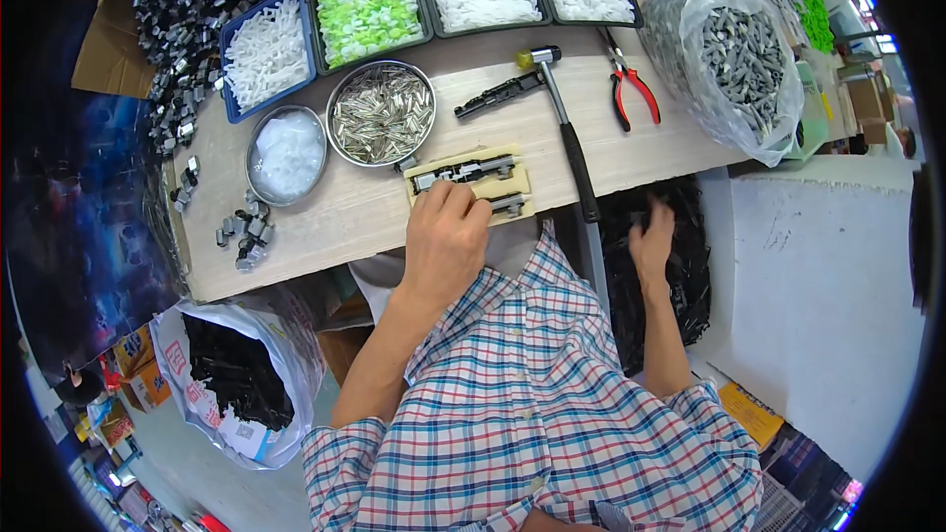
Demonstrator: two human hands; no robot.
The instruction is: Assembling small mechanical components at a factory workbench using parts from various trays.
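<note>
— Where is my left hand (445, 236) against the cream jig block (471, 183)?

— On the block's near edge, its grip pressed onto the dark metal part (463, 173) seated there, fingers curled over it.

— And my right hand (652, 239)?

— Well right of the block, off the worktop (325, 217), fingers spread into the black parts (680, 276); whether it grasps one, I cannot tell.

Light: bright, even, overhead – soft shadows | Glare: mild on metal pins | Edges: fisheye-bent, black vignette
</note>
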